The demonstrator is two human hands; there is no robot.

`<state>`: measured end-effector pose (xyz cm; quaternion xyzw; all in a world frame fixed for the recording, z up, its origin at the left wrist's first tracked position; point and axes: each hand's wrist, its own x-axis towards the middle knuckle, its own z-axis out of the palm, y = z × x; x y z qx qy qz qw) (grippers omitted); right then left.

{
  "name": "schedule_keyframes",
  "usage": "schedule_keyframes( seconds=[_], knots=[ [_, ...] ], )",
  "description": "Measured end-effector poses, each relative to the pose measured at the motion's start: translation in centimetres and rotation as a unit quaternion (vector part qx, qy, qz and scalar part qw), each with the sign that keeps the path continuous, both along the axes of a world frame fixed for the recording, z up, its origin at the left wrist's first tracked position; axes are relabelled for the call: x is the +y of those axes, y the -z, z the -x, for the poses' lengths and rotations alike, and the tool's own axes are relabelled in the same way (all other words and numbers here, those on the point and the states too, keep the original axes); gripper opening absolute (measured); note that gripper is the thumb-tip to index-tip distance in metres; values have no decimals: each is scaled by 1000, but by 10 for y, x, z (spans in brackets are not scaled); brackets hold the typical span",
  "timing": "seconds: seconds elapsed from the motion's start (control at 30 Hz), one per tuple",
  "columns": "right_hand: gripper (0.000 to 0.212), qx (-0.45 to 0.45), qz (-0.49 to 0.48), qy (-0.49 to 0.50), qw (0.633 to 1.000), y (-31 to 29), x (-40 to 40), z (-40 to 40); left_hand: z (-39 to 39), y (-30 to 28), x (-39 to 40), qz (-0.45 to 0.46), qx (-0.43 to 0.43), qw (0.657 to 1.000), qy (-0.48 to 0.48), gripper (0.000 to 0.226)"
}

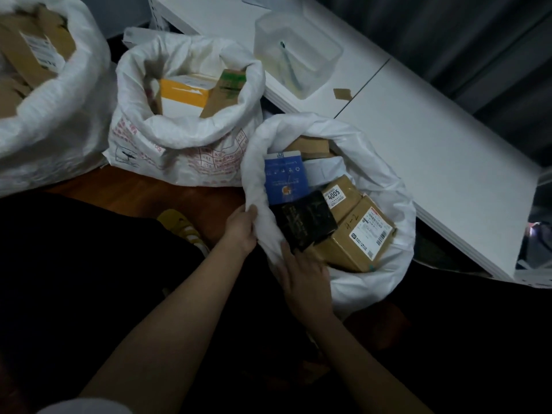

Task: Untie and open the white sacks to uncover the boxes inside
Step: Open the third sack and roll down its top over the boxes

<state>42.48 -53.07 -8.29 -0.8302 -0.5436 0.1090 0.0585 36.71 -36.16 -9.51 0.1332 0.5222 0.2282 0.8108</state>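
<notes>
Far left, an open white sack [59,94] shows cardboard; beside it the printed middle sack [179,150] holds a yellow box [183,92]. Nearer right, the left hand [240,231] grips the near rim of the third sack [379,186]. The right hand [304,279] lies on that rim, fingers fairly straight, touching a black packet [304,224] among brown boxes [355,234].

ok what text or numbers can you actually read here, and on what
"4005": white sticker on a brown box in the nearest sack.
"4-2": handwritten on the big brown box.
Too blurred: that box's shipping label, the blue box, the red print on the middle sack.
</notes>
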Motion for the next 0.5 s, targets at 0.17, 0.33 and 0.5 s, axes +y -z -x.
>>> schedule_keyframes(
  seconds=[0.17,0.33,0.5],
  knots=[
    [49,-79,-49,-53,994,3,-3,-14,-11,-7,0,-5,12,1000,0,38],
    [29,-64,-109,-138,982,-3,10,-31,-9,-12,-12,-166,271,929,190,62],
    [36,-59,-109,-164,979,-2,0,-38,-11,5,-48,-220,222,927,207,82]
  ],
)
